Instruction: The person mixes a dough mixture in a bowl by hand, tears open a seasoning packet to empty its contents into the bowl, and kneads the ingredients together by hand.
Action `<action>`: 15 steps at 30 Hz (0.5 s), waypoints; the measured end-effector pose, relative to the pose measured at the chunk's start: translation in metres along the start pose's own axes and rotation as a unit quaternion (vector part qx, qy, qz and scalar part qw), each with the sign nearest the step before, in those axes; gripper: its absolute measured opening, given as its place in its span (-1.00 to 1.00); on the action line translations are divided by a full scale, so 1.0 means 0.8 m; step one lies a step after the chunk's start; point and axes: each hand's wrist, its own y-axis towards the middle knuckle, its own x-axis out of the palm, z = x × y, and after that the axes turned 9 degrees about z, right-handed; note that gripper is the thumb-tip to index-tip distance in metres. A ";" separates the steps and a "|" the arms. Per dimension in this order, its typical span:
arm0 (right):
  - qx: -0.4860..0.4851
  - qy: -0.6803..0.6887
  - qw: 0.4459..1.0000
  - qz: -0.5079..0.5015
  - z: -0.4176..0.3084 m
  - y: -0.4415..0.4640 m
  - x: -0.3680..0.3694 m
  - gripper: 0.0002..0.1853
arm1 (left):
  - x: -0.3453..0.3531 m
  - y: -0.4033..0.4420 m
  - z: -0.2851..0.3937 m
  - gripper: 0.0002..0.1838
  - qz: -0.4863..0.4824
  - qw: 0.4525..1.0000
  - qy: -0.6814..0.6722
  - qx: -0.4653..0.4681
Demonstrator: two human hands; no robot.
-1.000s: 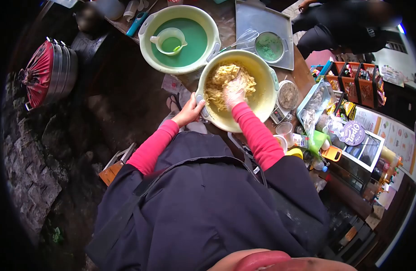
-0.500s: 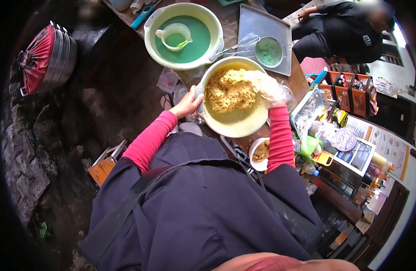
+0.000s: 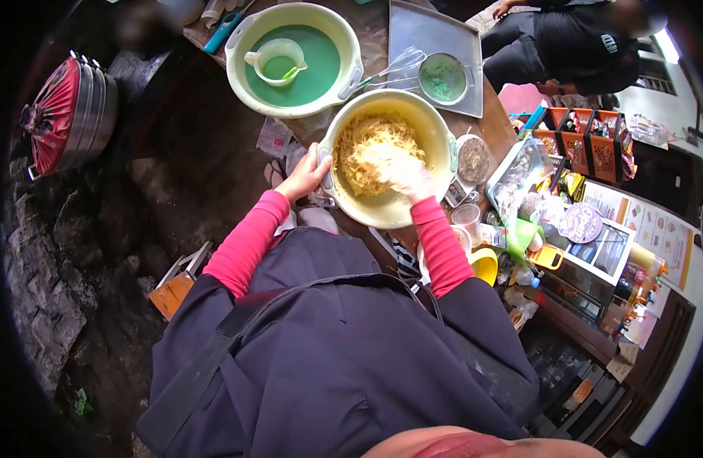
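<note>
My left hand (image 3: pixel 305 175) grips the grey side handle of a cream-coloured basin (image 3: pixel 383 217). Inside it lies a mound of yellow, shredded, noodle-like food (image 3: pixel 365 145). My right hand (image 3: pixel 409 175), in a clear plastic glove, is down in the basin against the right side of the mound. Motion blurs its fingers, so whether it grasps any of the food cannot be made out. Just beyond stands a second basin (image 3: pixel 238 75) of green liquid, with a clear measuring jug (image 3: pixel 279 62) in it.
A metal tray (image 3: pixel 467 57) bears a whisk (image 3: pixel 407 62) and a sieve (image 3: pixel 444 79) with green residue. Right of my basin are a scale (image 3: pixel 470 162), a plastic box (image 3: pixel 519 179) and plastic cups (image 3: pixel 466 216). A person in black (image 3: pixel 565 46) stands at upper right. A red-wrapped steamer (image 3: pixel 77 114) is at left.
My right hand has moved left and down into the basin, and the food mound has spread lower. The scale and cups at right have come into sight. My left hand keeps its grip.
</note>
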 end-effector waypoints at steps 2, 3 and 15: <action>0.022 -0.011 0.998 0.063 0.009 0.025 0.011 -0.77 | -0.001 -0.001 0.005 -0.50 -0.009 1.000 -0.004 -0.020; 0.034 -0.017 0.995 0.094 0.015 0.041 0.019 -0.78 | -0.001 -0.002 0.006 -0.51 -0.018 0.999 -0.008 -0.040; 0.023 -0.003 0.999 -0.032 0.025 -0.004 0.021 -0.70 | -0.002 -0.004 0.014 -0.53 -0.019 0.999 -0.018 -0.044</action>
